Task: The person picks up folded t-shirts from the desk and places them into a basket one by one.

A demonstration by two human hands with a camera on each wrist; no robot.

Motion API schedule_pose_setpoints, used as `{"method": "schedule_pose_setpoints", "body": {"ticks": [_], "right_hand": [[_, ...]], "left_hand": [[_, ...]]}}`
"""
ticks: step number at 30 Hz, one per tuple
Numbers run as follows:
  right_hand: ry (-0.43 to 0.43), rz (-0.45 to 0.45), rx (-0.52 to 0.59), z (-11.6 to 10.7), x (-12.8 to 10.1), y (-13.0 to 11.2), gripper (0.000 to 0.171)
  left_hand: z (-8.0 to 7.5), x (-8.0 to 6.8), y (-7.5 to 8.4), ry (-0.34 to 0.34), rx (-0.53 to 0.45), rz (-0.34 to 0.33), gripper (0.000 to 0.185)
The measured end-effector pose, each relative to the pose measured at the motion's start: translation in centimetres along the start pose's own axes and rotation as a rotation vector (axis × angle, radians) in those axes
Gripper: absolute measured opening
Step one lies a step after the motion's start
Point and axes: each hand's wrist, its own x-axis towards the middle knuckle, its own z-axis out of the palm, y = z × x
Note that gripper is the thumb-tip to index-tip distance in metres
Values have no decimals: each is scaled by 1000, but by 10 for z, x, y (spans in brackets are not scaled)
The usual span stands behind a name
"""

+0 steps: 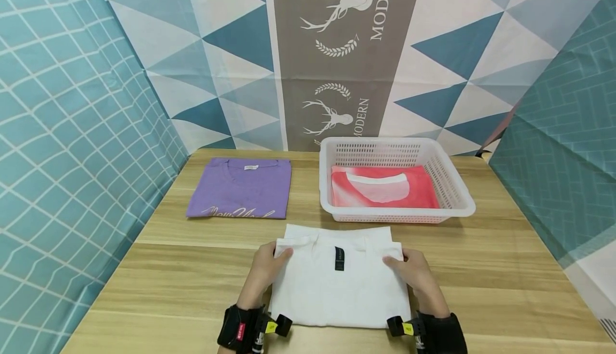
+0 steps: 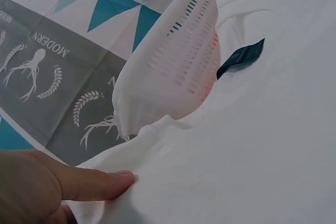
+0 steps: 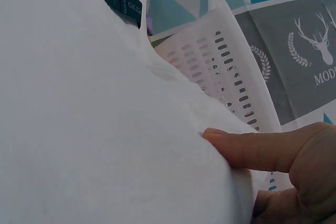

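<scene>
A folded white T-shirt (image 1: 337,290) with a black neck label (image 1: 339,258) lies on the wooden table (image 1: 192,268) near its front edge. My left hand (image 1: 271,263) pinches the shirt's upper left corner, thumb on top of the cloth. At the upper right corner my right hand (image 1: 409,268) pinches it the same way. The left wrist view shows the left thumb (image 2: 89,184) pressed on the white T-shirt (image 2: 252,145). The right wrist view shows the right thumb (image 3: 252,150) on the white T-shirt (image 3: 94,129). The fingers under the cloth are hidden.
A white plastic basket (image 1: 454,193) stands just behind the shirt and holds a folded pink and white shirt (image 1: 418,188). A folded purple shirt (image 1: 240,188) lies at the back left. Patterned cloth walls close in the table on three sides.
</scene>
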Motion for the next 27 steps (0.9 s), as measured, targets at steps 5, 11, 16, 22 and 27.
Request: {"method": "schedule_pose_setpoints", "body": {"ticks": [5, 11, 16, 22, 27], "right_hand": [[15, -11, -6, -3, -5, -3, 49], [8, -37, -3, -10, -14, -10, 52], [2, -82, 5, -16, -23, -14, 49], [14, -102, -6, -21, -32, -17, 47], [28, -90, -4, -25, -40, -21, 35]], "left_hand": [[-3, -5, 3, 13, -6, 33, 31], [-6, -12, 9, 18, -37, 68, 28], [-9, -19, 15, 26, -44, 82, 27], [-12, -27, 20, 39, -68, 107, 24], [-14, -33, 24, 67, -77, 148, 22]]}}
